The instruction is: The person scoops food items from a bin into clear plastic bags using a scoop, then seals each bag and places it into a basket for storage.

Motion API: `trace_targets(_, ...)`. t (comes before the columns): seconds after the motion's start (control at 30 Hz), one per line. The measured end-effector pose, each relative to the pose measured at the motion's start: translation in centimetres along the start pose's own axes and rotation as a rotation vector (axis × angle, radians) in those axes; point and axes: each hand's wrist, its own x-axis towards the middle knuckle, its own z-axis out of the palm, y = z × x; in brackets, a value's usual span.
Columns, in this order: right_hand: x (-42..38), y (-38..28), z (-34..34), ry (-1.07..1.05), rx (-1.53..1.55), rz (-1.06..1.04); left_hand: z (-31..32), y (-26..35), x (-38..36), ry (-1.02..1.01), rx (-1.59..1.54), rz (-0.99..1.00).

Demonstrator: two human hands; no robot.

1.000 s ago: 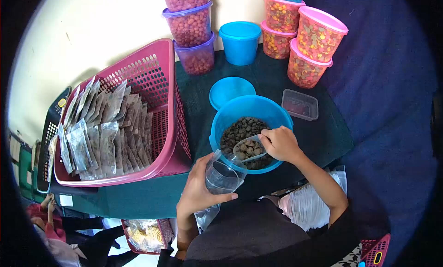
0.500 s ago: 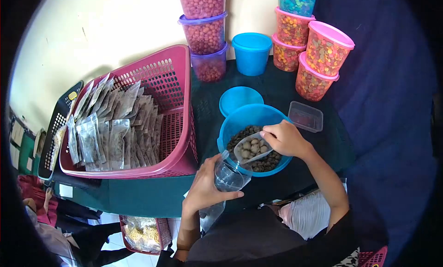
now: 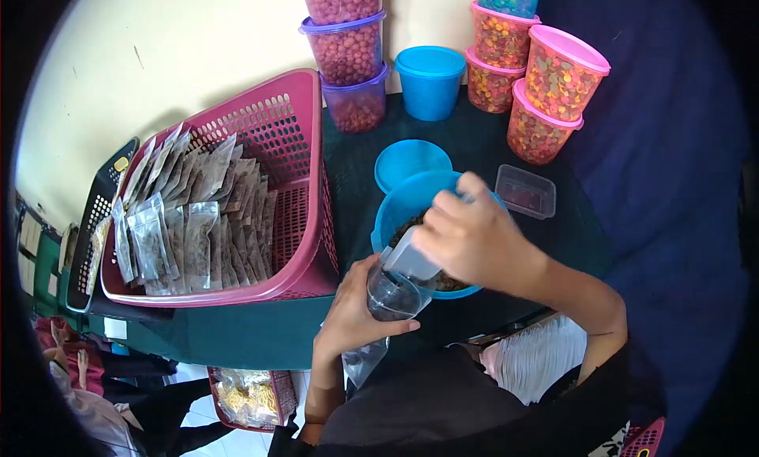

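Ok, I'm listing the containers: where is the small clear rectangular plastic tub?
In the head view, the small clear rectangular plastic tub rests on the dark green cloth, right of the open round blue bucket, below the stacked pink-lidded tubs.

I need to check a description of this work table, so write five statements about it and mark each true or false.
1. The right hand tilts a scoop at the mouth of the clear plastic vessel in the left hand. True.
2. The pink-lidded tubs stand to the left of the purple-lidded tubs. False: the pink-lidded tubs are to the right of the purple-lidded tubs.
3. The pink basket holds filled clear bags. True.
4. The tall blue tub by the wall has its lid off. False: the tall blue tub has its lid on.
5. A clear rectangular box lies beside the open blue tub. True.
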Motion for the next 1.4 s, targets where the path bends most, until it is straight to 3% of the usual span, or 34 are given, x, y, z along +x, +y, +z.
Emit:
trace_targets(0.07,-0.2,1.5,-0.2,0.0,-0.046,0.073,-0.4,-0.6,-0.4,-0.015,-0.005,-0.001)
trace_targets(0.1,-0.4,2.4,0.2,-0.026,-0.063,0.215,-0.6,-1.0,-0.6,-0.017,-0.006,0.0)
trace_targets(0.13,-0.8,3.0,0.8,-0.053,-0.079,0.358,-0.7,-1.3,-0.8,-0.046,-0.133,0.009)
trace_targets(0.17,-1.3,3.6,2.0,-0.053,-0.078,0.36,-0.9,-1.6,-0.9,-0.076,-0.257,0.017)
trace_targets(0.23,-2.8,4.6,6.1,-0.336,-0.074,0.408,-1.3,-1.7,-0.9,-0.113,-0.223,0.032)
trace_targets(0.37,-4.6,4.4,12.2,-0.472,-0.114,0.283,-0.9,-1.8,-0.6,-0.179,-0.22,0.034)
trace_targets(0.47,-4.1,3.8,14.2,-0.28,-0.137,0.235,-0.9,-1.4,-0.5,-0.153,-0.201,-0.018)
trace_targets(0.53,-4.1,3.7,15.3,-0.279,-0.099,0.214,-0.8,-1.3,-0.5,-0.144,-0.197,-0.075)
trace_targets(0.8,-4.1,3.2,14.5,-0.389,0.265,0.212,-0.5,-1.7,-0.3,-0.132,-0.223,-0.075)
trace_targets(0.87,-4.1,3.0,13.8,-0.512,0.368,0.197,-0.4,-1.9,-0.3,-0.132,-0.219,-0.068)
trace_targets(1.0,-4.6,3.6,13.3,-0.472,0.41,0.204,-0.5,-1.9,-0.2,-0.134,-0.213,-0.072)
trace_targets(1.07,-4.8,4.3,12.5,-0.699,0.642,0.273,-0.5,-1.9,-0.3,-0.128,-0.198,-0.074)
trace_targets(1.4,-8.1,6.2,12.1,-0.803,0.977,0.383,-0.7,-1.5,-0.2,-0.139,-0.174,-0.078)
